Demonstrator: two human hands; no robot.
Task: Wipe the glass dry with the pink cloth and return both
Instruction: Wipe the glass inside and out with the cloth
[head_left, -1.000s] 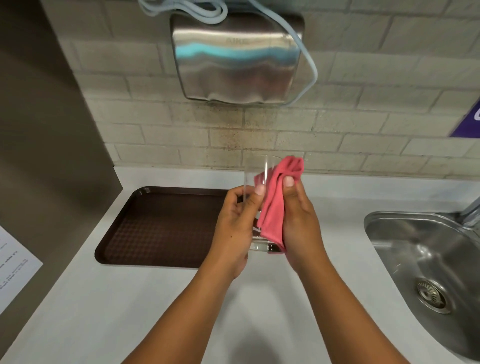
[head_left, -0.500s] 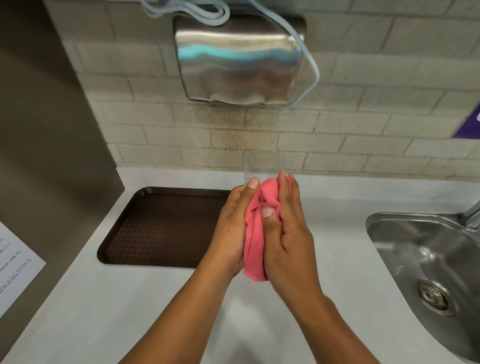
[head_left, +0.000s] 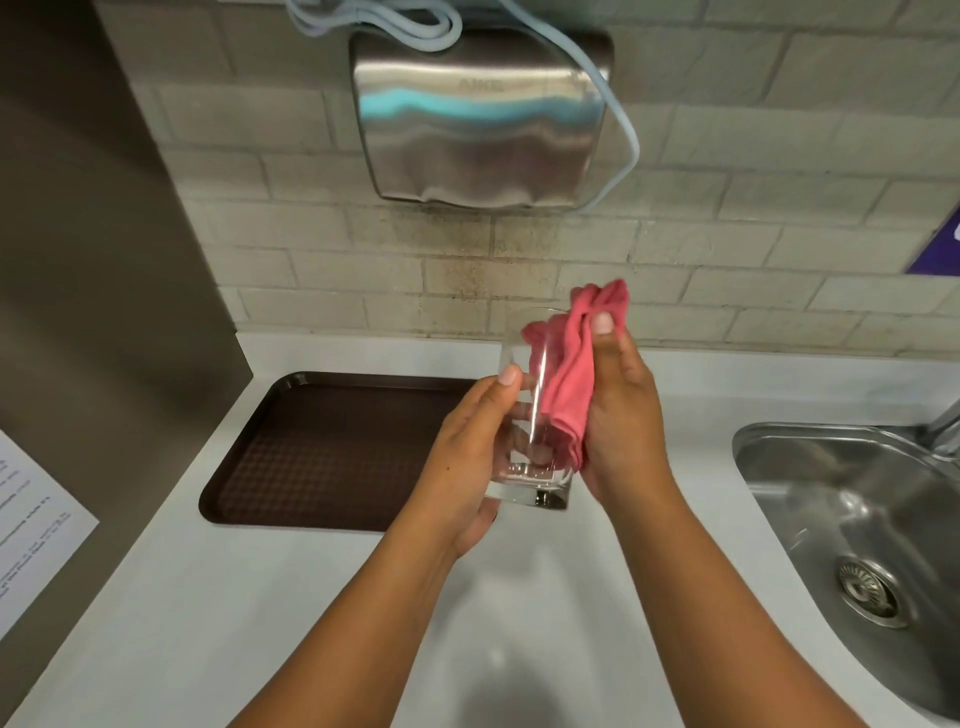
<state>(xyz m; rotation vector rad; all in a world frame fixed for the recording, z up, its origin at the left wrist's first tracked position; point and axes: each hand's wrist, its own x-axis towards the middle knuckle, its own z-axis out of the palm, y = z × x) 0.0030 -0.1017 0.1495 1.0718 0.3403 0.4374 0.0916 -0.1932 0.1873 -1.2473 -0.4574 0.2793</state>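
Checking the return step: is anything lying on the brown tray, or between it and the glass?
Nothing visible does. The left hand holds the glass just right of the brown tray, whose visible surface is bare.

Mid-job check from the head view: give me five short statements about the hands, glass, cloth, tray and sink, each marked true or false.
1. The left hand grips the glass. True.
2. The pink cloth lies on the brown tray. False: the right hand holds it against the glass.
3. The glass stands on the counter. False: it is held in the air.
4. The sink is to the right of the hands. True.
5. The tray holds a plate. False: nothing shows on it.
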